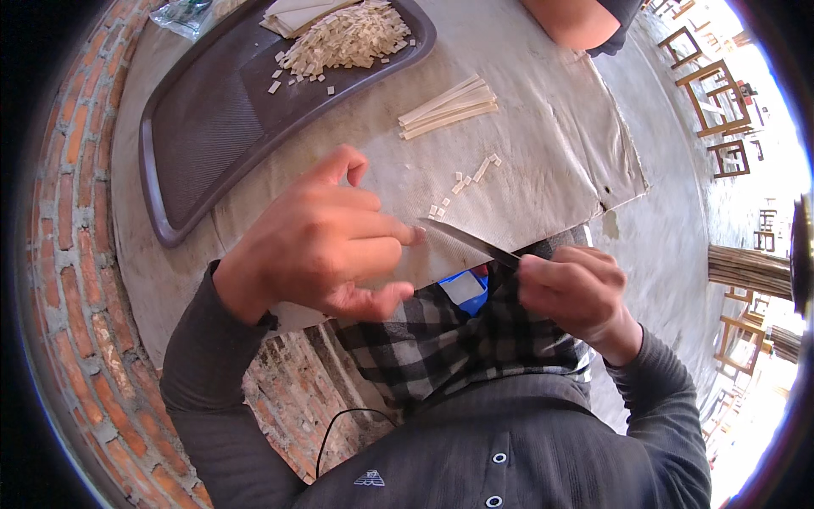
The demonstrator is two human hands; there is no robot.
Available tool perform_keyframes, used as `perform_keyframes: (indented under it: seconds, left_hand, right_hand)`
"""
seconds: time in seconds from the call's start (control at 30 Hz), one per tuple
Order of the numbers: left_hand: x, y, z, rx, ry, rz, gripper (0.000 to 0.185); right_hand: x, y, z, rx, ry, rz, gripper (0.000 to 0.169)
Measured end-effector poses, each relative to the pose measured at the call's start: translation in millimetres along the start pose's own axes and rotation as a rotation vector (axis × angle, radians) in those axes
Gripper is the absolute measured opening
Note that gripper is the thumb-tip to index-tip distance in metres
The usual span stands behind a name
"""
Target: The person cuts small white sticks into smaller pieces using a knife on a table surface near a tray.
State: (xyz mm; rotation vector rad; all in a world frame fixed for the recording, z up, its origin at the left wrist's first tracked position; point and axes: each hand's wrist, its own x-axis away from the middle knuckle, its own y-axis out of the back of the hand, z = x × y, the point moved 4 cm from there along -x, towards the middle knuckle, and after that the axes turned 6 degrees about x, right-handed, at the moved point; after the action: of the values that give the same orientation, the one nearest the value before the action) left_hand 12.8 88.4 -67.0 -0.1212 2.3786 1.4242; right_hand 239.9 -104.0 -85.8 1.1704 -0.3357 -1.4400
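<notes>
My right hand (572, 286) grips the handle of a knife (474, 240), its blade pointing left and its tip low over the cloth-covered table. My left hand (331, 245) is spread over the table's near edge, one fingertip close to the knife tip and nothing seen held in it. Beside the tip lie small pale cut pieces (440, 211), with more trailing up to the right. Farther back rests a bundle of pale flat strips (449, 108). A heap of similar small pieces (346, 38) and some folded pale sheets (299, 14) lie on a dark plastic tray (254, 143).
A clear plastic bag (184, 16) lies behind the tray. Another person's bent arm (572, 22) rests at the table's far side. A brick wall (82, 254) runs along the left. Wooden chairs (715, 98) stand on the floor to the right. Something blue (474, 300) is below the table edge.
</notes>
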Motion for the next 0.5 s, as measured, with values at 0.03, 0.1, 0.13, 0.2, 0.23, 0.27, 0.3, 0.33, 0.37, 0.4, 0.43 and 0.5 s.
perform_keyframes:
  seconds: [0.03,0.1,0.13,0.2,0.23,0.27,0.3,0.33,0.37,0.4,0.43,0.5]
  left_hand:
    - [0,-2,2,0.012,0.019,-0.011,0.06]
    - [0,-4,5,0.032,0.047,-0.065,0.048]
    - [0,-5,7,0.042,0.06,-0.091,0.042]
    - [1,-4,9,0.061,0.074,-0.089,0.041]
    - [1,-3,10,0.069,0.078,-0.088,0.04]
    - [1,-4,11,0.077,0.084,-0.115,0.042]
    - [2,-6,12,0.085,0.093,-0.142,0.044]
    - [2,-7,12,0.093,0.103,-0.169,0.047]
    - [1,-4,11,0.061,0.128,-0.174,0.043]
    - [-1,-1,10,0.03,0.152,-0.181,0.039]
    - [-2,1,10,-0.001,0.177,-0.188,0.036]
    - [-2,-3,11,-0.086,0.201,-0.172,0.033]
  right_hand:
    - [7,4,-2,0.053,-0.046,-0.079,0.029]
    - [18,11,-8,0.173,-0.184,-0.21,0.018]
    - [19,16,-12,0.234,-0.28,-0.253,0.012]
    - [17,24,-31,0.195,-0.511,-0.302,0.011]
    - [19,27,-44,0.148,-0.614,-0.332,0.013]
    - [15,32,-48,0.121,-0.626,-0.321,0.016]
    - [10,34,-51,0.145,-0.643,-0.279,0.017]
    - [6,36,-53,0.169,-0.66,-0.238,0.017]
    - [4,37,-54,0.193,-0.676,-0.196,0.018]
    - [2,38,-55,0.205,-0.675,-0.174,0.019]
    - [0,38,-55,0.19,-0.686,-0.165,0.019]
    - [-2,38,-56,0.158,-0.71,-0.146,0.019]
